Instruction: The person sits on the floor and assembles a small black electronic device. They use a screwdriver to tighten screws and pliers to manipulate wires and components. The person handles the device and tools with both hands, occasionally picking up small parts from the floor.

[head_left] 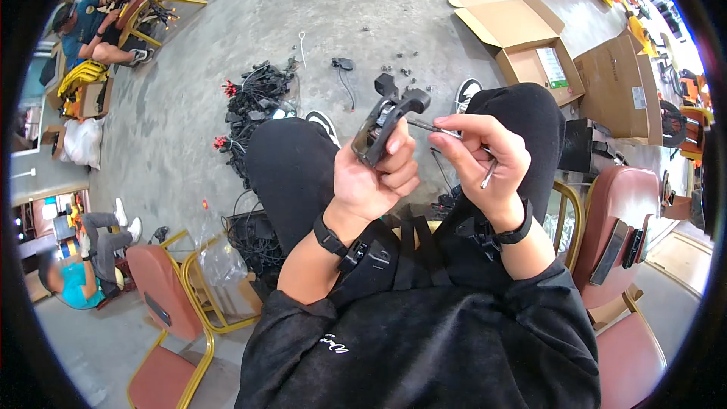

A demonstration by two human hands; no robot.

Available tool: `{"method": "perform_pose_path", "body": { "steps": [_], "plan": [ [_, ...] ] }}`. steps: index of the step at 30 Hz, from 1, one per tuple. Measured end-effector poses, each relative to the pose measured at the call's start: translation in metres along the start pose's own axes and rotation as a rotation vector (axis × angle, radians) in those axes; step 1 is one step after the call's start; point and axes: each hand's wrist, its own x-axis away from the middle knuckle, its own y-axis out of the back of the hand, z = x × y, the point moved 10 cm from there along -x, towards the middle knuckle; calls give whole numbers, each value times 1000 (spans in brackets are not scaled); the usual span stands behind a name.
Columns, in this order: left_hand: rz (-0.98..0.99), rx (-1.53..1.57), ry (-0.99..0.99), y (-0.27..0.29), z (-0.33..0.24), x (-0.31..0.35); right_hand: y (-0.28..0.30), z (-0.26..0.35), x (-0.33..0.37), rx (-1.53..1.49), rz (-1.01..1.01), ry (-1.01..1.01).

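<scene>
Head view, left hand (376, 176) clamped round a chunky dark plastic housing (385, 125), right hand (485, 163) pinching a thin shiny metal rod (488, 174), rough grey concrete floor (227, 38), flat brown cardboard boxes (522, 34) far right

Seated, knees up in black trousers; left hand (376, 174) gripping a dark grey plastic lever assembly (386, 123), tilted, thumb on its side. Right hand (485, 153) pinching a thin metal hex key (454, 145), tip meeting the assembly. Black wrist straps on both arms. Concrete floor (227, 45) ahead with small screws (405, 60), a heap of black cables (254, 102), open cardboard boxes (522, 38). Red chairs (163, 288) left and right; other people seated far left
</scene>
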Motion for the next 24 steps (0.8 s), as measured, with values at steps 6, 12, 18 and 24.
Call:
{"method": "perform_pose_path", "body": {
  "steps": [6, 12, 18, 24],
  "plan": [
    [1, 7, 52, 3, 10, -1, -1, 2, 0, 7, 21, 9],
    [45, 17, 40, -1, 9, -2, -3, -2, 1, 9, 37, 3],
    [11, -41, 61, 2, 9, 0, -3, -1, 0, -13, 45, 1],
    [15, -123, 67, -3, 8, 1, -5, -2, 1, -43, 32, -6]
  ]
}}
